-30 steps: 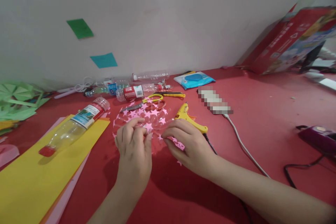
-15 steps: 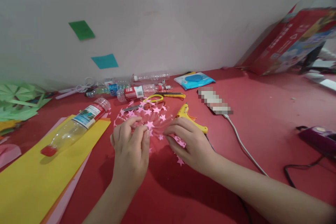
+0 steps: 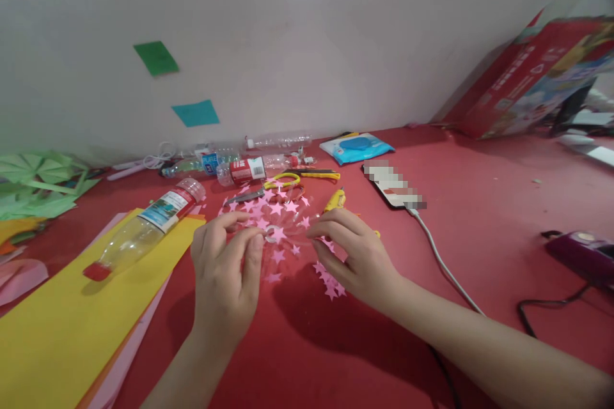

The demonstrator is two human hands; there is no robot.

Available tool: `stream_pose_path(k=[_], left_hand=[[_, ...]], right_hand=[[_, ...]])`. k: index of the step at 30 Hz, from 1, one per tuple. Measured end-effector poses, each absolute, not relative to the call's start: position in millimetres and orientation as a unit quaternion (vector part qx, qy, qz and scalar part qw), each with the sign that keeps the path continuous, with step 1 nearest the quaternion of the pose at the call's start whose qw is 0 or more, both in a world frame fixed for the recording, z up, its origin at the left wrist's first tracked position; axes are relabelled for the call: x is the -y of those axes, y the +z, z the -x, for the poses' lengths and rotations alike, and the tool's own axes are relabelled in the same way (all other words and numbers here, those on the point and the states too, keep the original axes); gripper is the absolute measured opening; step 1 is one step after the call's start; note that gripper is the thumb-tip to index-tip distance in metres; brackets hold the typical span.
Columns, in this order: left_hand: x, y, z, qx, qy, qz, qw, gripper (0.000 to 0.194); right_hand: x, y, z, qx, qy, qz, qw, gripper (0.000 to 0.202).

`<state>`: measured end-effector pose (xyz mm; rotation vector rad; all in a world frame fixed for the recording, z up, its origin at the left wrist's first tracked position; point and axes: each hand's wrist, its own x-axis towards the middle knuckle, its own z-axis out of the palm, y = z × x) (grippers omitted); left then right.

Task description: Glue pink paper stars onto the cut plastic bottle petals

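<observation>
Between my two hands spreads a clear plastic piece with a round ring [image 3: 271, 234] near its middle and several pink stars [image 3: 276, 208] over it. At its left side my left hand [image 3: 224, 262] is loosely curled, fingers apart, thumb beside the index finger. I see nothing in it, though contact with the clear plastic is hard to judge. My right hand [image 3: 357, 262] hovers on the other side, fingers bent and a small gap between thumb and index finger. More pink stars [image 3: 330, 282] lie below that hand. Partly behind it is a yellow glue gun [image 3: 334, 200].
Yellow-handled scissors [image 3: 283, 180], a cutter knife [image 3: 316, 174] and a red-labelled bottle [image 3: 247, 170] lie behind the plastic piece. A bottle [image 3: 148, 223] rests on yellow paper [image 3: 62, 326] at left. A wipes pack [image 3: 357, 147], cabled phone [image 3: 391, 184] and purple device [image 3: 582, 255] are rightward.
My hands have moved slightly apart, the left one leftward and the right one rightward. The clear ring and more stars now show between them. The whole view has shifted a little.
</observation>
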<state>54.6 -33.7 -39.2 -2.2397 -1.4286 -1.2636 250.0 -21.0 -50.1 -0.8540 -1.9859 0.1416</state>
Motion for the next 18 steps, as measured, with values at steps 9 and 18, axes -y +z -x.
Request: stream_pose_path(k=[9,18], left_hand=[[35,-35,-43,0.472,-0.468,0.747,0.031,0.023],[45,-30,-41,0.449,-0.514,0.731,0.021,0.016]], right_hand=[[13,-52,-268,0.800,0.047,0.389,0.454,0.014],[17,-44,-282,0.872,0.097,0.424,0.227,0.012]])
